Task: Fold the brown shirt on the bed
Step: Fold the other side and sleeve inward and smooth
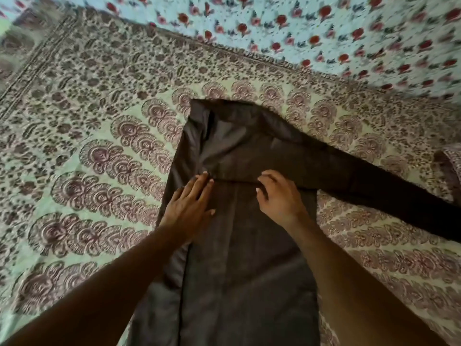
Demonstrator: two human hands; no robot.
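Observation:
The brown shirt (239, 245) lies flat on the bed, running from the bottom edge of the view up to the middle. Its left side is folded inward over the body, and one long sleeve (374, 181) stretches out to the right edge. My left hand (189, 203) rests flat on the shirt's left part, fingers together and pointing up. To its right, my right hand (277, 196) has its fingers curled, pinching a horizontal fold edge of the fabric near the shirt's middle.
A patterned green and maroon bedspread (87, 158) covers the bed all around the shirt. A light blue sheet with red flowers (324, 28) lies along the far top. A patterned cushion edge (449, 168) shows at the far right.

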